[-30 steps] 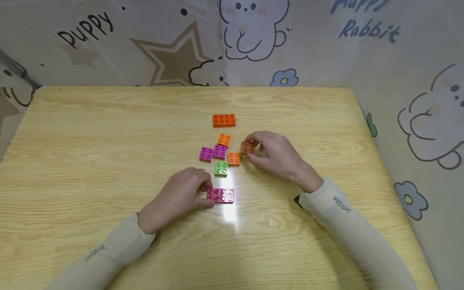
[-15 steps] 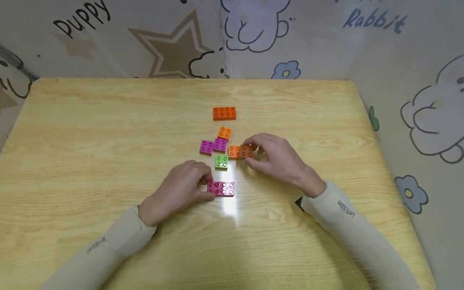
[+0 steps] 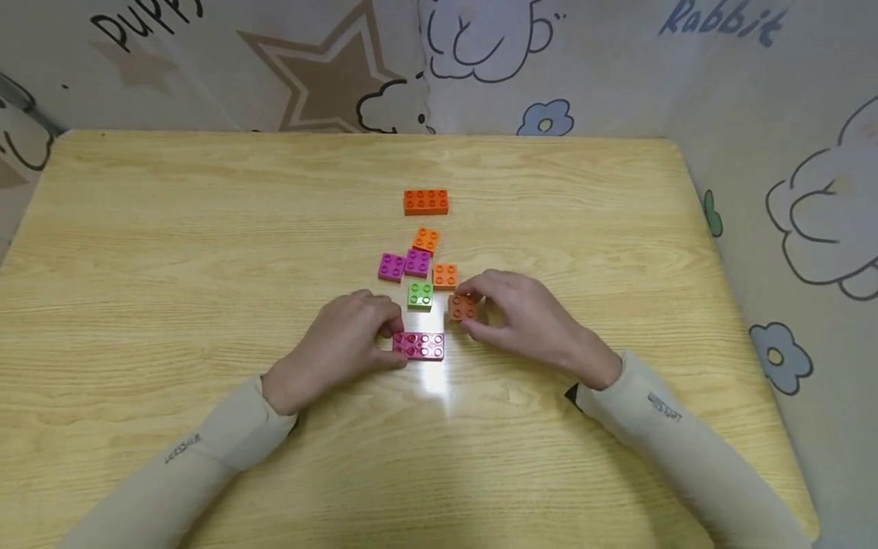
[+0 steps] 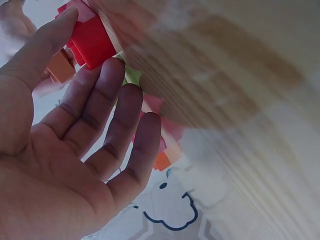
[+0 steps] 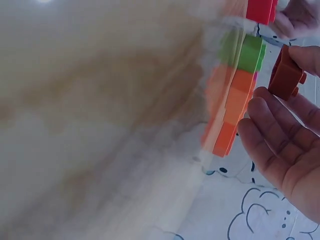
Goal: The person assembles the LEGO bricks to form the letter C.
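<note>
Left hand (image 3: pixel 336 347) pinches a crimson eight-stud plastic brick (image 3: pixel 425 346); right hand (image 3: pixel 528 316) holds a brown four-stud plastic brick (image 3: pixel 462 307)

Nearest, two pale sleeves (image 3: pixel 693 450) come in from either side, and the hands face each other. The left thumb and index finger pinch the left end of the crimson brick; its remaining fingers are loosely bent and slightly apart. The right hand pinches the brown brick between thumb and fingers, tilted and off the tabletop in its wrist view.

Half a second ago the brown brick was up against the near square orange four-stud plastic brick (image 3: pixel 444 276); now the right hand has drawn it nearer the person, apart from that brick. The left hand keeps its grip on the crimson one.

Round studs top every brick. A shiny lime-green four-stud plastic brick (image 3: pixel 420 296) lies between the hands, just beyond the crimson brick. The near orange brick sits just past the right fingertips. Beyond the left fingertips, two purple four-stud plastic bricks (image 3: pixel 392 267) lie side by side, with another square orange brick (image 3: pixel 426 239) behind. Farthest from both hands on the glossy wood-grained table (image 3: pixel 206 213) is an oblong orange-red eight-stud plastic brick (image 3: pixel 426 202). Past it hangs a pale, cartoon-printed wall covering (image 3: pixel 473 99).
</note>
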`<state>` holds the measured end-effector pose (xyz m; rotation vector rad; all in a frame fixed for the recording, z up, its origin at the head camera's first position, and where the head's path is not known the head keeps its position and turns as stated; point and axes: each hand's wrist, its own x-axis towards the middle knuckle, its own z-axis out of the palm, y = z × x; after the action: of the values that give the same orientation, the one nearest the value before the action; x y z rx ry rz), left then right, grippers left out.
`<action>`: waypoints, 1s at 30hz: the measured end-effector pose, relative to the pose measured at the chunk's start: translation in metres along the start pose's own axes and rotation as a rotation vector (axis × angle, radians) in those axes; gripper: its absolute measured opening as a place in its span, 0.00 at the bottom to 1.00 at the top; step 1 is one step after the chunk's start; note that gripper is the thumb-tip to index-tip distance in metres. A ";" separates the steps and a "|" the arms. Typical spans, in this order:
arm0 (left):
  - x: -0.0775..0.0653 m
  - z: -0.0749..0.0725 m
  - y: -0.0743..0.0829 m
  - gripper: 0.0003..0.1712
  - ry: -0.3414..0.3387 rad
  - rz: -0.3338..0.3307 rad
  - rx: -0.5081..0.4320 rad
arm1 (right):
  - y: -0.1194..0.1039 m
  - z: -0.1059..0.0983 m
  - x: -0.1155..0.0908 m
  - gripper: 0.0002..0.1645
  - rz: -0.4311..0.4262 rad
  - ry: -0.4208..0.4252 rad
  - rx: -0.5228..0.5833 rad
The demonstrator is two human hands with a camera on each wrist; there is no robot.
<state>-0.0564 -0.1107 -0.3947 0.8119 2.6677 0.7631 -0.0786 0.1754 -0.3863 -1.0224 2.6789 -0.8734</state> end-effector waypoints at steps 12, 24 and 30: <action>0.001 0.000 0.000 0.19 -0.004 -0.006 -0.001 | -0.013 0.013 -0.010 0.22 -0.103 -0.030 0.007; 0.001 -0.002 0.000 0.19 -0.005 -0.007 -0.010 | -0.020 0.020 -0.011 0.22 -0.127 -0.037 0.014; 0.001 -0.001 -0.001 0.19 0.002 -0.005 -0.015 | -0.022 0.021 -0.009 0.21 -0.133 -0.042 0.002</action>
<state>-0.0583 -0.1112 -0.3942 0.8016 2.6614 0.7816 -0.0527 0.1587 -0.3915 -1.2165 2.5993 -0.8675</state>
